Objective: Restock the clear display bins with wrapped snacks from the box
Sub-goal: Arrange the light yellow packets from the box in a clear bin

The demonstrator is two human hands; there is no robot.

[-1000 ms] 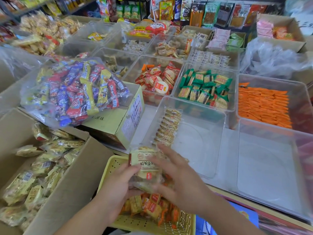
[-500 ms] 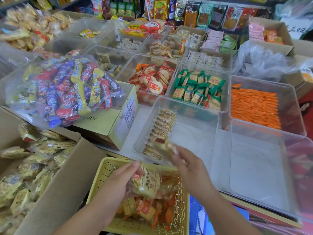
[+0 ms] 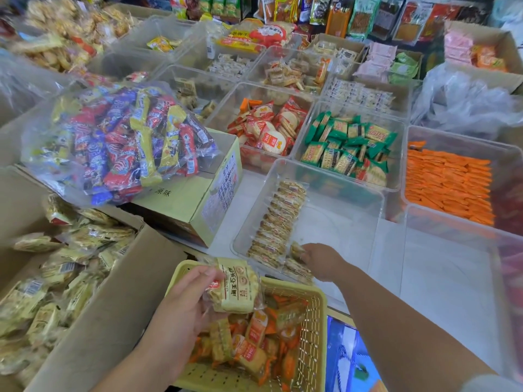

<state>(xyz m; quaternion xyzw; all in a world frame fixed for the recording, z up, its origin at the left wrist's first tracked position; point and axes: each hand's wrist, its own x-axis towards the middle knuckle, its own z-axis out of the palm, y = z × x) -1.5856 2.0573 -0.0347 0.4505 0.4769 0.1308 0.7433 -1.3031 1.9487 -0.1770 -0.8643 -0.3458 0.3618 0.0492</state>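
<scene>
Adding a snack to the bin

Right hand (image 3: pixel 322 261) is pinching one snack (image 3: pixel 296 249) beside the near end of the row (image 3: pixel 280 219) in the bin (image 3: pixel 339 227); left hand (image 3: pixel 181 306) is gripping spare packs (image 3: pixel 236 287) over the basket (image 3: pixel 314 321). Seat it on edge, flush with its neighbours.

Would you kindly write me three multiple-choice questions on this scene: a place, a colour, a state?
1. Where is the right hand? A) in the near clear bin B) in the cardboard box C) on the orange packets
2. The basket's colour? A) blue B) yellow C) red
3. The left hand is: A) flat B) idle C) holding a snack bag
Answers: 1A, it pinches a small snack beside the row there; 2B, its mesh is pale yellow; 3C, fingers curl round the bag.
</scene>
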